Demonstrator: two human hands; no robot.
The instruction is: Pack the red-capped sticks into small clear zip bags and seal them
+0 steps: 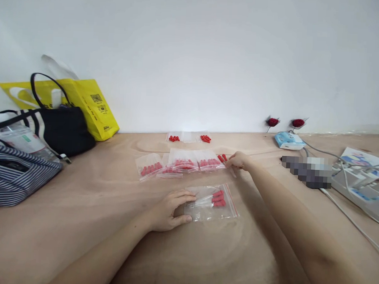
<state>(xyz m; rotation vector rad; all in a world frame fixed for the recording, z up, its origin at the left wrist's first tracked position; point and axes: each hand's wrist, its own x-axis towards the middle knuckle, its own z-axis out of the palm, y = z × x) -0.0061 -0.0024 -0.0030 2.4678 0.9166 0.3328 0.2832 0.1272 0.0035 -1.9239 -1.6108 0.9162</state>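
Observation:
A clear zip bag (201, 212) lies flat in front of me, with several red-bulbed droppers (218, 198) inside and its red-lined edge to the right. My left hand (175, 209) rests at the bag's left edge, thumb and fingers apart and touching the plastic. Farther back on the right, my right hand (237, 160) is closed around the stems of red-bulbed droppers (222, 158); their bulbs stick out to the left. Beside it, a row of filled zip bags (185, 164) overlaps, each with red-bulbed droppers in it.
Against the wall lie two smaller groups of red bulbs (205, 138) on clear plastic. Bags stand at left: a yellow bag (98, 112), a black bag (66, 129) and a striped pouch (19, 175). At right are a blue packet (289, 141), cables and a power strip (364, 195).

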